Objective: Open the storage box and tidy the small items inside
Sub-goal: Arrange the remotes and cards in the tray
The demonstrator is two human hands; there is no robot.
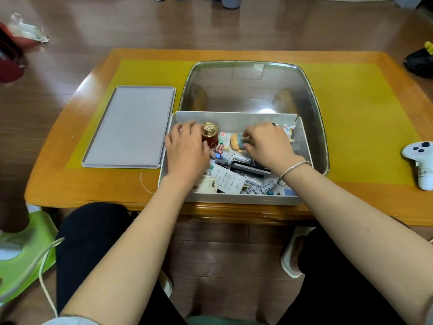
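The left hand [185, 146] is wrapping its fingers round the little red bottle [210, 136], likely breakable glass, best held by its body, while the right hand [267, 143] is pinching a small toy figure [236, 143] in the open storage box [234, 199].

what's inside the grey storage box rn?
In the storage box: a red bottle with gold cap gripped by the left hand, a small figurine under the right hand, batteries, paper slips. Whatever lies beneath the hands is hidden.
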